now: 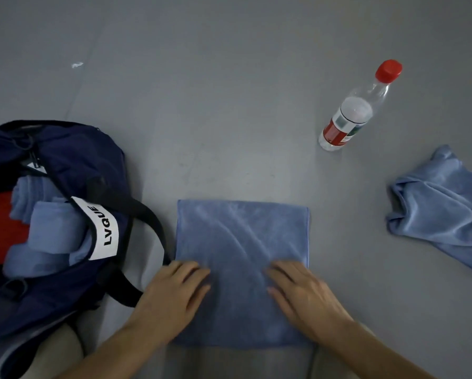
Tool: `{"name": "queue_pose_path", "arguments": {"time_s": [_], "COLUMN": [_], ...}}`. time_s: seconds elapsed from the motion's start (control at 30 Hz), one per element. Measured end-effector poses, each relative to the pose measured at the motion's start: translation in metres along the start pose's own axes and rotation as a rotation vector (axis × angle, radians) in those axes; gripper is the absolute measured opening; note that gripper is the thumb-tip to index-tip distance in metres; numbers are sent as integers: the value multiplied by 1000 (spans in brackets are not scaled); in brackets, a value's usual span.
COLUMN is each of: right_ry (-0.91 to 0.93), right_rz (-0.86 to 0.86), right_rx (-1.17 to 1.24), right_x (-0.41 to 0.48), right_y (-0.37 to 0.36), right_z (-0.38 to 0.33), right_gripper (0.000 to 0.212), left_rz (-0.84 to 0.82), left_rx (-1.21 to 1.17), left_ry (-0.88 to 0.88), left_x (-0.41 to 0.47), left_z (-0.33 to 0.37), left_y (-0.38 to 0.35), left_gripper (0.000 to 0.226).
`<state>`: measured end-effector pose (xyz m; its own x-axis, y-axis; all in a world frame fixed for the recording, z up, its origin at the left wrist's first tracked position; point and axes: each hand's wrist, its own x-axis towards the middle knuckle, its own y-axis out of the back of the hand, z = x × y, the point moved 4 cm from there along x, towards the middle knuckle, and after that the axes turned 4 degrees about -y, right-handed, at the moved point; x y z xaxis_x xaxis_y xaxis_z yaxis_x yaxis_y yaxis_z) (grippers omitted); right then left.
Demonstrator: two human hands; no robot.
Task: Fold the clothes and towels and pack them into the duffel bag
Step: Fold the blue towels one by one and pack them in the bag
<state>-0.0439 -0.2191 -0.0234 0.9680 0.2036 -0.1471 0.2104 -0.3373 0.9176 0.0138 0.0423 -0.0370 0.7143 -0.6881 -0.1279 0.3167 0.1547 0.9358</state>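
Note:
A blue towel (240, 236) lies flat and folded into a rectangle on the grey surface in front of me. My left hand (172, 294) rests palm down on its left side, fingers straight. My right hand (303, 291) presses flat on its right side. A navy duffel bag (73, 160) stands open at the left, holding rolled blue towels (51, 231) and a red item (2, 231). Another blue towel (442, 206) lies crumpled at the right edge.
A clear plastic water bottle (357, 108) with a red cap lies on the surface at the back right. The bag's black strap (147, 214) loops toward the towel's left edge. A small white scrap (77, 64) lies far left.

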Motion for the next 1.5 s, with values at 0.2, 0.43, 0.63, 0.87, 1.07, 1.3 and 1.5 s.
{"name": "queue_pose_path", "arguments": {"time_s": [0.2,0.43,0.63,0.87,1.07,1.3,1.5], "right_ry": [-185,-198,-210,-257,-397,-405,-194], "right_rz": [-194,-188,-193,18,94,378,335], "right_rx": [-140,-320,-361,-140,21,170,137], "right_x": [76,126,139,145,162,153,58], "right_y": [-28,-15,2,33,52,96,84], "right_z": [37,90,111,123,135,132,95], "right_gripper": [73,80,74,50,27,18,13], "left_rz": [-163,-143,-157,142,67,415,264], "left_rx": [13,136,185,153,13,-35,27], "left_ry": [229,210,161,23,185,147,-4], "left_x": [103,164,183,196,218,193,99], "left_z": [-11,-43,-85,-105,-125,-98,-62], "left_y": [-32,-33,-10,35,51,97,75], "left_gripper": [67,75,70,35,17,5,7]}}
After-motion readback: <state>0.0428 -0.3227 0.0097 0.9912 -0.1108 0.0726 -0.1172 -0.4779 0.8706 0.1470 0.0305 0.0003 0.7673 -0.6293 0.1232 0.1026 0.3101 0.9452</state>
